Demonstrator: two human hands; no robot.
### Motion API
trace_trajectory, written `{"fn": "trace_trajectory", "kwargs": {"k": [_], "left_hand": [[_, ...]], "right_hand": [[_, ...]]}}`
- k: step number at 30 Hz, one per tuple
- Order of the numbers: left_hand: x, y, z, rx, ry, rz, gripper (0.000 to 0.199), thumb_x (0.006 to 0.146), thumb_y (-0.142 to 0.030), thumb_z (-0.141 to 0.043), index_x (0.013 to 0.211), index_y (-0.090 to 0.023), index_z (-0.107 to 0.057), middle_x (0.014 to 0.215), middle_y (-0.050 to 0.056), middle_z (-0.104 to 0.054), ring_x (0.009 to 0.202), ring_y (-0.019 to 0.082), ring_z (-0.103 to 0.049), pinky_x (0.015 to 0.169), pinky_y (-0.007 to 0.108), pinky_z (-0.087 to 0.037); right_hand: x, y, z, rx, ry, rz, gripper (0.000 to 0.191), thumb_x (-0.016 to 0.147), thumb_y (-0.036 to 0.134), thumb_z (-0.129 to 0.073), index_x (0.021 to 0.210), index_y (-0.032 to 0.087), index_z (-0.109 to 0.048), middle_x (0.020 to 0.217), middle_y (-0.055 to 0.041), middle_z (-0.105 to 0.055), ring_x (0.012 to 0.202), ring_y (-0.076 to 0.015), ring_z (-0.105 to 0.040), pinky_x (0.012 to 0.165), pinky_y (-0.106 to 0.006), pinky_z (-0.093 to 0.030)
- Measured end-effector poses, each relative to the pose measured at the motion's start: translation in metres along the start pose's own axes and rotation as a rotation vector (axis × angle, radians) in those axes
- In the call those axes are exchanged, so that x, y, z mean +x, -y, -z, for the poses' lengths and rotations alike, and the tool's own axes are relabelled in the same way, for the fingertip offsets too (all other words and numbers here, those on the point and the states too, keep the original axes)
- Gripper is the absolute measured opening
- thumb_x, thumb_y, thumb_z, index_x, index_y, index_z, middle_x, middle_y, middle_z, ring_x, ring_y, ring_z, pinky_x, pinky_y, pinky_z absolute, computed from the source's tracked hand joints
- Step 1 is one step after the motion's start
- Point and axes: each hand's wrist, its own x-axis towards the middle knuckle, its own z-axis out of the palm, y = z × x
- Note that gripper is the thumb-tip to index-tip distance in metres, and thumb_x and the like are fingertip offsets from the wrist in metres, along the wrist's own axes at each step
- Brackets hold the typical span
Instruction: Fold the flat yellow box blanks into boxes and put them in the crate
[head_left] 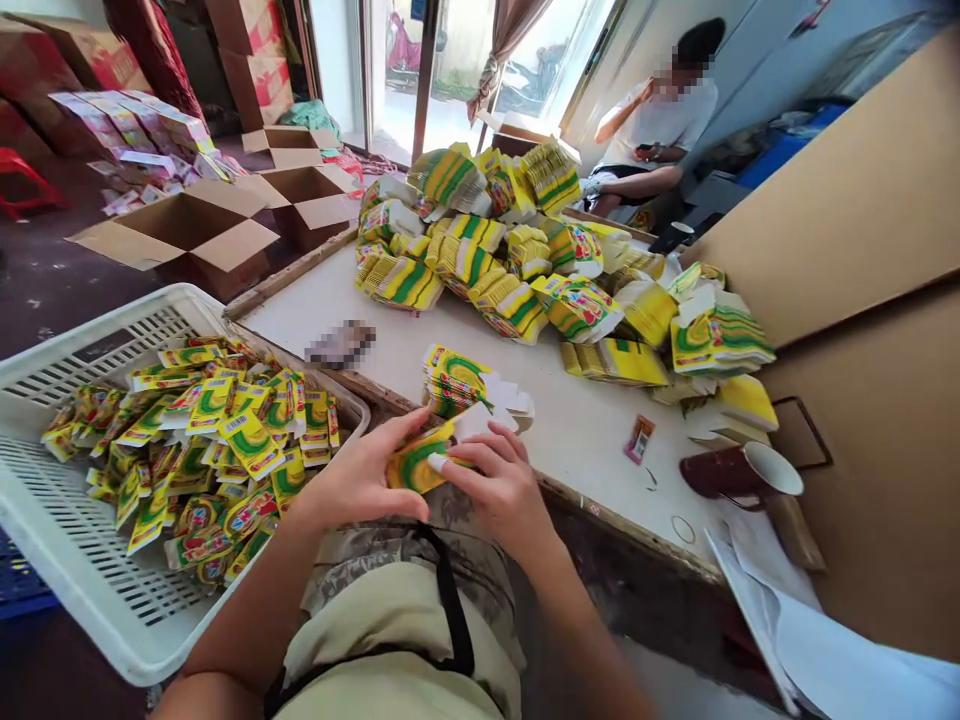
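Observation:
A small yellow-and-green carton [414,462] with a white flap is between my two hands, just over the table's near edge. My left hand [366,468] grips its left side, thumb below and fingers above. My right hand [504,482] has its fingers closed over the right end, by the flap. Just beyond them, a stack of flat yellow cartons [456,378] lies on the table [397,345]. To my left, a white plastic basket [67,505] holds many folded yellow cartons [247,445].
Bundles of flat cartons [472,250] are heaped across the table's far side. A brown mug [720,472] lies on its side at right, near a small wrapped packet [639,440]. Open cardboard boxes [225,265] stand on the floor. A person [660,120] sits beyond the table.

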Motion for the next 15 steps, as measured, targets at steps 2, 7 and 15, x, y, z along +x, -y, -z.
{"fn": "trace_trajectory", "kwargs": {"k": [2, 7, 15], "left_hand": [[0.004, 0.0, -0.012, 0.121, 0.071, 0.049, 0.09, 0.065, -0.046, -0.082, 0.143, -0.024, -0.044, 0.139, 0.01, -0.058, 0.124, 0.031, -0.057, 0.103, 0.042, -0.046], [0.013, 0.01, -0.036, 0.259, -0.138, 0.098, 0.074, 0.074, -0.036, -0.074, 0.138, -0.02, -0.04, 0.121, 0.009, -0.065, 0.108, 0.027, -0.064, 0.091, 0.037, -0.051], [0.011, 0.025, -0.052, 0.385, -0.112, -0.077, 0.086, 0.076, -0.028, -0.07, 0.147, -0.023, -0.021, 0.142, 0.013, -0.05, 0.126, 0.029, -0.054, 0.101, 0.039, -0.046]], "right_hand": [[0.0, 0.006, -0.006, 0.019, -0.014, 0.005, 0.032, 0.093, 0.019, -0.054, 0.109, 0.041, -0.071, 0.108, 0.0005, -0.072, 0.117, -0.0226, -0.059, 0.119, -0.055, -0.023], [-0.003, 0.001, -0.031, 0.298, -0.42, -0.362, 0.07, 0.088, 0.047, -0.062, 0.149, 0.026, -0.035, 0.155, -0.0119, -0.036, 0.144, -0.0326, -0.032, 0.116, -0.056, -0.03], [0.007, -0.012, -0.059, 1.068, -0.129, -0.649, 0.046, 0.09, 0.048, -0.054, 0.127, 0.021, -0.064, 0.125, -0.0078, -0.069, 0.121, -0.0283, -0.061, 0.102, -0.044, -0.052]]}}
